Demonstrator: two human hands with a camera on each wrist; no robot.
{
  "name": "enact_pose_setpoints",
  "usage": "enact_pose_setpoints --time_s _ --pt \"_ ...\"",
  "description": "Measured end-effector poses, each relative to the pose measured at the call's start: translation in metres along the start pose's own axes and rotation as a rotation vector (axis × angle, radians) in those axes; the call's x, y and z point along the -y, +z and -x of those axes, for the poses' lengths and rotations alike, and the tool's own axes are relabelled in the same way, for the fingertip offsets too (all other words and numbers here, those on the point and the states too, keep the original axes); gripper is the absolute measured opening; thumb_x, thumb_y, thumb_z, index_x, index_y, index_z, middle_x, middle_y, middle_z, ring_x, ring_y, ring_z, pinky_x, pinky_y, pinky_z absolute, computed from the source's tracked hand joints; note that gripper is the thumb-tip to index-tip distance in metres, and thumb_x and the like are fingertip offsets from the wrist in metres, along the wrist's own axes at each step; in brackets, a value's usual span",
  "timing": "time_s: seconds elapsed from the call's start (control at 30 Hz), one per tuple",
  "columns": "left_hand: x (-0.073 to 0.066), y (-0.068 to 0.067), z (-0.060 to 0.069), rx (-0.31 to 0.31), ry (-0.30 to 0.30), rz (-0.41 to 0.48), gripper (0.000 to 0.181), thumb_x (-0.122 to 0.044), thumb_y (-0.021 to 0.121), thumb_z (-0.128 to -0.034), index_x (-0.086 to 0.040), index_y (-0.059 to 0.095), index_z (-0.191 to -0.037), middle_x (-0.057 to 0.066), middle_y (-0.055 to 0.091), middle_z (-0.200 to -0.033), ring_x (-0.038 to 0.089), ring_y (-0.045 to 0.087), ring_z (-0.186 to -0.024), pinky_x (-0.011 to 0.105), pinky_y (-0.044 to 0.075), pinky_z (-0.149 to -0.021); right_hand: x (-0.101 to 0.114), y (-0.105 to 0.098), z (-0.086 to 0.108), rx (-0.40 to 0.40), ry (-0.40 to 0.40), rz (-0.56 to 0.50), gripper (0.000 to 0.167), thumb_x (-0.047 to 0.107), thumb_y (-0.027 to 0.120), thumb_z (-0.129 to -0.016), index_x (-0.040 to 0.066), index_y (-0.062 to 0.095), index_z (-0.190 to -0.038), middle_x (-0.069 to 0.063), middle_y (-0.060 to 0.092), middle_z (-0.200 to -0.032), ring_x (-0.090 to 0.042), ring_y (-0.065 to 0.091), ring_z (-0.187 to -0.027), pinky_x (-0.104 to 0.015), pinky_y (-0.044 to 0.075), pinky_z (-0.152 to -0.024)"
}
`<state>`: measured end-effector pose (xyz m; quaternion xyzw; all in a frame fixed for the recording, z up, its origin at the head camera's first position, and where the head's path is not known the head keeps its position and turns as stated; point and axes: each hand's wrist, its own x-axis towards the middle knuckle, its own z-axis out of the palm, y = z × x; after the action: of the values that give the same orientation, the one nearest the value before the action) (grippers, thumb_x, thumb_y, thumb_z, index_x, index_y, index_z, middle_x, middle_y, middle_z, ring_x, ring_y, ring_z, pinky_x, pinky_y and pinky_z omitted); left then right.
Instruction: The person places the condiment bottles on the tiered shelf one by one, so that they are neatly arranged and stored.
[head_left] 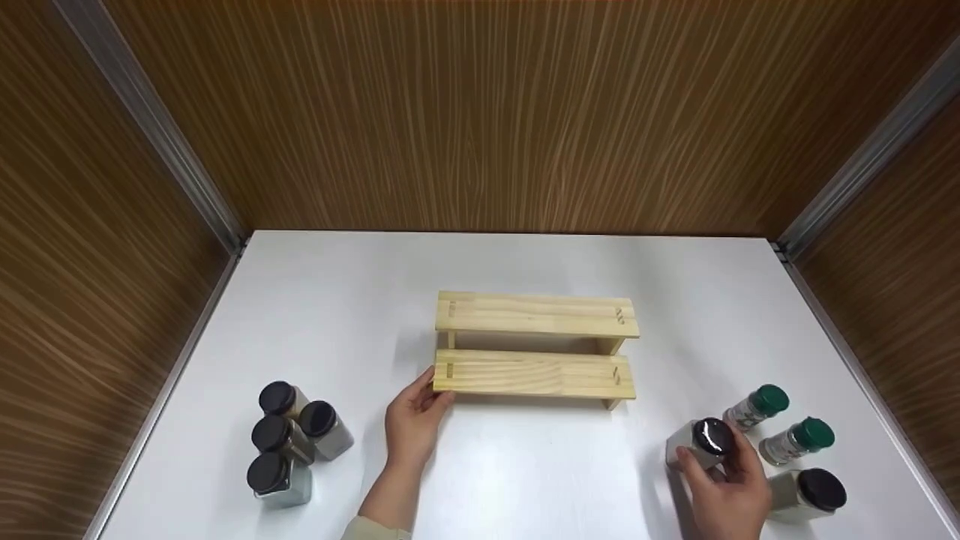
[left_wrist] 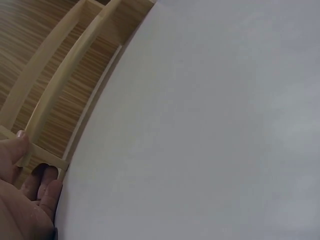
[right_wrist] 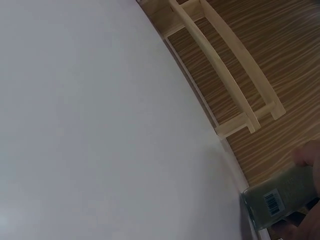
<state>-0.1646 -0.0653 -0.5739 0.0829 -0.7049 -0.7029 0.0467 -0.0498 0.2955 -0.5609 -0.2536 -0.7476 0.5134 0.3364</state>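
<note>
A two-tier wooden rack (head_left: 536,373) stands mid-table. My left hand (head_left: 413,420) grips the left end of its lower shelf, thumb on the front edge; in the left wrist view the fingers (left_wrist: 50,197) reach around the rack's side piece. At the right, my right hand (head_left: 727,484) holds a square spice jar (head_left: 694,442) with a glossy black lid, thumb and fingers on either side. The right wrist view shows that jar tilted, with a barcode label (right_wrist: 273,202) on it. Whether its base touches the table I cannot tell.
Beside the right hand stand two green-capped shakers (head_left: 796,441) and another black-lidded jar (head_left: 806,495). Several black-lidded jars (head_left: 281,480) cluster at the left. Wood-grain panels (head_left: 480,112) wall the white table (head_left: 337,300) at the back and sides.
</note>
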Motion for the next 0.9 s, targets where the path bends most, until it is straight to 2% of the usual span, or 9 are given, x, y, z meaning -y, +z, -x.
enact_pose_setpoints --time_s 0.1,0.17,0.23,0.33,0.37,0.4,0.43,0.67,0.9 --pt "0.0 0.0 0.0 0.003 0.003 -0.005 0.055 0.001 0.082 -0.0909 0.002 0.063 -0.142 0.022 0.071 -0.127 0.031 0.07 -0.115 0.023 0.059 -0.091 0.003 0.001 0.0 0.014 0.02 -0.085 0.073 -0.023 0.082 -0.074 -0.009 0.059 -0.142 0.032 0.064 -0.111 0.011 0.066 -0.098 -0.008 0.053 -0.084" --pt "0.001 0.0 -0.001 -0.003 0.004 -0.006 0.055 0.002 0.082 -0.0902 0.002 0.063 -0.142 0.022 0.072 -0.127 0.031 0.071 -0.113 0.023 0.06 -0.089 0.006 0.002 0.0 0.03 0.038 -0.081 0.075 -0.023 0.082 -0.074 -0.007 0.059 -0.144 0.023 0.069 -0.116 0.011 0.065 -0.099 -0.008 0.053 -0.084" --pt "0.001 0.0 -0.002 -0.012 0.001 -0.011 0.055 0.002 0.083 -0.0894 0.001 0.064 -0.141 0.022 0.072 -0.125 0.03 0.072 -0.111 0.023 0.06 -0.088 0.012 0.003 -0.001 0.051 0.032 -0.099 0.076 -0.026 0.081 -0.073 -0.007 0.059 -0.144 0.02 0.069 -0.118 0.01 0.065 -0.101 -0.009 0.053 -0.085" --pt "0.001 0.0 -0.004 -0.02 -0.007 -0.011 0.055 0.003 0.083 -0.0886 0.0 0.065 -0.14 0.021 0.072 -0.125 0.029 0.072 -0.109 0.023 0.06 -0.087 0.022 0.007 -0.004 0.077 -0.034 -0.069 0.079 -0.027 0.082 -0.072 -0.006 0.059 -0.144 0.019 0.068 -0.119 0.008 0.065 -0.103 -0.01 0.054 -0.085" --pt "0.001 0.0 -0.004 -0.02 -0.005 -0.013 0.055 0.004 0.083 -0.0884 0.0 0.065 -0.14 0.022 0.072 -0.126 0.029 0.072 -0.11 0.023 0.06 -0.087 0.025 0.009 -0.005 0.084 -0.056 -0.087 0.08 -0.028 0.081 -0.07 -0.007 0.059 -0.144 0.017 0.069 -0.119 0.007 0.066 -0.103 -0.011 0.055 -0.084" --pt "0.001 0.0 -0.004 -0.019 -0.003 -0.015 0.055 0.004 0.083 -0.0886 0.0 0.065 -0.14 0.022 0.071 -0.127 0.029 0.072 -0.11 0.023 0.06 -0.087 0.028 0.01 -0.006 0.092 -0.088 -0.121 0.079 -0.031 0.08 -0.069 -0.008 0.059 -0.142 0.023 0.068 -0.115 0.005 0.067 -0.102 -0.012 0.055 -0.084" --pt "0.001 0.0 -0.004 -0.018 -0.001 -0.016 0.055 0.003 0.083 -0.0886 0.0 0.065 -0.141 0.022 0.071 -0.129 0.029 0.071 -0.111 0.023 0.06 -0.088 0.031 0.012 -0.007 0.099 -0.113 -0.127 0.08 -0.032 0.08 -0.068 -0.008 0.059 -0.141 0.021 0.068 -0.115 0.004 0.068 -0.102 -0.012 0.056 -0.083" --pt "0.0 0.0 -0.003 -0.033 -0.042 -0.039 0.052 0.002 0.082 -0.0904 -0.003 0.066 -0.14 0.02 0.068 -0.136 0.031 0.07 -0.117 0.023 0.059 -0.091 0.055 0.03 -0.012 0.161 -0.227 -0.17 0.077 -0.033 0.079 -0.067 -0.013 0.058 -0.139 0.018 0.069 -0.116 0.001 0.068 -0.103 -0.013 0.057 -0.082" --pt "0.0 0.0 -0.003 -0.03 -0.046 -0.046 0.05 0.003 0.08 -0.0911 -0.004 0.067 -0.139 0.018 0.072 -0.129 0.028 0.07 -0.113 0.023 0.059 -0.09 0.078 0.052 -0.014 0.224 -0.312 -0.241 0.076 -0.033 0.078 -0.067 -0.016 0.057 -0.138 0.014 0.069 -0.122 -0.002 0.069 -0.108 -0.017 0.059 -0.083"
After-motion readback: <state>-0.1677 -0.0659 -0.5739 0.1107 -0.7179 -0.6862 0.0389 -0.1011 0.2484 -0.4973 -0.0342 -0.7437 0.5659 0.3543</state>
